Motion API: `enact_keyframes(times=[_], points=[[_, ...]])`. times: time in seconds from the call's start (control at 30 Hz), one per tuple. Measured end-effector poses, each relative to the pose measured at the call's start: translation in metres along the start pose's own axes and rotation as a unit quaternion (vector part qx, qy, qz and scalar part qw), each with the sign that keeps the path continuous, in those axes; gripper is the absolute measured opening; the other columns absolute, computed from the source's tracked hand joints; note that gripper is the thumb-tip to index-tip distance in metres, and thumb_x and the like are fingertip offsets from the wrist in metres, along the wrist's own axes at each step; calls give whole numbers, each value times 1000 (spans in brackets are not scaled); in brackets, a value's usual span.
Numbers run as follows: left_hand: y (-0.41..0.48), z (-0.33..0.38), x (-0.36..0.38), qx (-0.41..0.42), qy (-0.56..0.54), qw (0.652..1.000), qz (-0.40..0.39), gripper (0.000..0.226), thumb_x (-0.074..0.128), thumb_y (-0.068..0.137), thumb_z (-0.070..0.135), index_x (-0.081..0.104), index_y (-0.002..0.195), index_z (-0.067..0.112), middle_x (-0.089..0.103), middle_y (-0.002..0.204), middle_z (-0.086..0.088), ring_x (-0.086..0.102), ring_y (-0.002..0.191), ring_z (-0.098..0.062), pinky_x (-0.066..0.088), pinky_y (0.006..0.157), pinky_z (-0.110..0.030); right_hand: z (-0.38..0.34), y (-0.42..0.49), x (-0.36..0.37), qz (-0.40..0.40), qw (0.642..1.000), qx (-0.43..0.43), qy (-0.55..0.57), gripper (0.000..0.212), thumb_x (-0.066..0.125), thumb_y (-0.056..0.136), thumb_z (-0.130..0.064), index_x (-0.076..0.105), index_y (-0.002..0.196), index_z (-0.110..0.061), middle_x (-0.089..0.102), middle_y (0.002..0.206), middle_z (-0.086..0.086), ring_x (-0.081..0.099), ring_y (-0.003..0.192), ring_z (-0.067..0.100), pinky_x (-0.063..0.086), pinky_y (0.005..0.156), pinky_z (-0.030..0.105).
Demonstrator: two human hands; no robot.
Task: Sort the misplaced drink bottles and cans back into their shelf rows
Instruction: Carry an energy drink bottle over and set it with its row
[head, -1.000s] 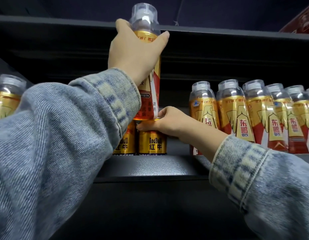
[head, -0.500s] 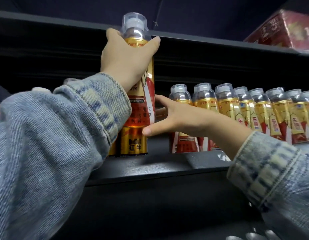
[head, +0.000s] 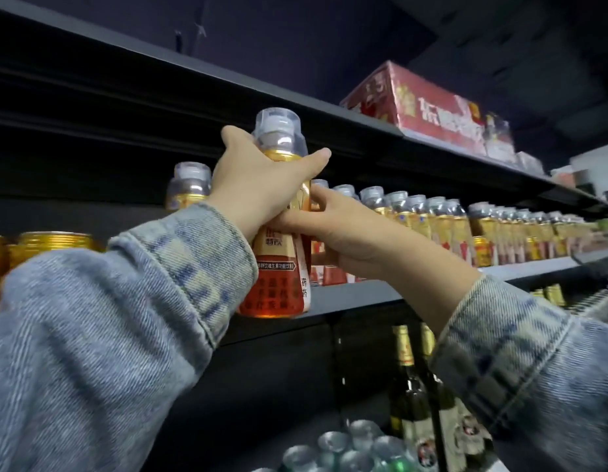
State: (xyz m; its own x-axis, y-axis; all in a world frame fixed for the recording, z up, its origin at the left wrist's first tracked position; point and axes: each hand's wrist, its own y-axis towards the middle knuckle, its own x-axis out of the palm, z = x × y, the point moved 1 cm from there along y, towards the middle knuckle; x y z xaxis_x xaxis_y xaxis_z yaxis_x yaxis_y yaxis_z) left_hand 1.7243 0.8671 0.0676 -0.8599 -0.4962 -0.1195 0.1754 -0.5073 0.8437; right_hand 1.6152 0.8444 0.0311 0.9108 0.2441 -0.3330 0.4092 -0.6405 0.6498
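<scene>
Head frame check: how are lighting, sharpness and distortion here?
Head view: dim, shelf recesses nearly black; held bottle and left hand sharp; far bottle row blurs toward the right edge; wide-angle lens tilts and bows the upper shelf; soft glare on the bottle's clear cap.

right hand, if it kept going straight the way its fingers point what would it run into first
The held bottle: the right hand points left, and its fingers lie on the bottle's side, just below the left hand. Nothing stands between them, as far as this view shows.

free: shelf front strip point(head: 360, 296) | blocked: bottle row point(head: 432, 223) R, cans point(head: 54, 241) L, upper shelf point(head: 193, 68) overhead
</scene>
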Motion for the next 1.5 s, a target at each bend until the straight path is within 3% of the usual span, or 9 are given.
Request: enact_keyframes(times=[0.2, 0.37, 0.53, 0.7, 0.83, 1.13, 1.23, 1.37, 1.5], points=[[-19, 23, 104, -19, -23, 999, -45, 72, 72, 67, 56, 31, 112, 19, 47, 86, 7, 54, 74, -9, 46, 60, -29, 33, -40, -97, 33, 999, -23, -11, 19, 68, 84, -13, 58, 101, -15, 71, 88, 2, 72, 81, 16, 61, 70, 30], [-14, 35, 179, 15, 21, 998, -58, 69, 61, 72, 64, 35, 118, 20, 52, 93, 8, 51, 75, -3, 42, 62, -21, 58, -49, -177, 60, 997, -52, -8, 35, 72, 78, -9, 59, 110, -10, 72, 94, 7, 73, 86, 21, 61, 72, 31], [19, 33, 212, 44, 136, 989, -44, 72, 40, 84, 66, 31, 139, 21, 58, 119, -3, 56, 97, -17, 42, 73, -27, 70, -36, -240, 89, 995, -51, 10, 45, 72, 79, -13, 54, 120, -14, 71, 99, 9, 73, 81, 21, 61, 66, 30], [49, 19, 213, 74, 269, 960, 20, 57, 37, 92, 53, 33, 137, 18, 55, 78, 6, 60, 70, -17, 47, 62, -31, 90, -17, -274, 133, 990, -41, 17, 30, 64, 86, -20, 51, 112, -22, 68, 91, 6, 70, 66, 16, 56, 52, 27], [65, 4, 212, 82, 302, 949, 42, 53, 38, 93, 49, 36, 135, 16, 50, 74, 10, 58, 68, -14, 49, 67, -34, 110, 0, -285, 163, 985, -44, 39, 39, 62, 86, -24, 48, 123, -20, 67, 93, 7, 69, 66, 16, 54, 50, 27], [53, 19, 330, 201, 217, 955, -18, 25, 48, 91, 38, 61, 104, 22, 59, 93, 10, 55, 90, -9, 36, 74, -21, 140, 1, -364, 210, 975, -62, 28, 46, 62, 83, -22, 49, 127, -14, 66, 91, 9, 68, 64, 16, 53, 53, 27], [42, 30, 393, 176, 162, 968, -79, 34, 45, 91, 43, 62, 112, 22, 62, 99, 10, 56, 93, -9, 39, 75, -23, 152, -13, -405, 223, 972, -70, 8, 47, 62, 83, -21, 49, 129, -14, 67, 98, 10, 69, 73, 19, 54, 57, 30], [27, 41, 473, 118, 24, 979, -163, 26, 42, 93, 46, 61, 90, 28, 67, 87, 11, 64, 81, -6, 53, 71, -20, 170, -42, -474, 236, 970, -60, -9, 52, 63, 82, -23, 47, 131, -16, 66, 106, 13, 70, 83, 24, 55, 64, 34], [9, 54, 560, 78, -22, 970, -229, 40, 40, 91, 51, 57, 115, 23, 68, 102, 7, 63, 80, 0, 48, 60, -15, 188, -75, -554, 244, 968, -45, -24, 55, 65, 80, -24, 46, 131, -17, 66, 107, 14, 69, 84, 25, 55, 65, 35]])
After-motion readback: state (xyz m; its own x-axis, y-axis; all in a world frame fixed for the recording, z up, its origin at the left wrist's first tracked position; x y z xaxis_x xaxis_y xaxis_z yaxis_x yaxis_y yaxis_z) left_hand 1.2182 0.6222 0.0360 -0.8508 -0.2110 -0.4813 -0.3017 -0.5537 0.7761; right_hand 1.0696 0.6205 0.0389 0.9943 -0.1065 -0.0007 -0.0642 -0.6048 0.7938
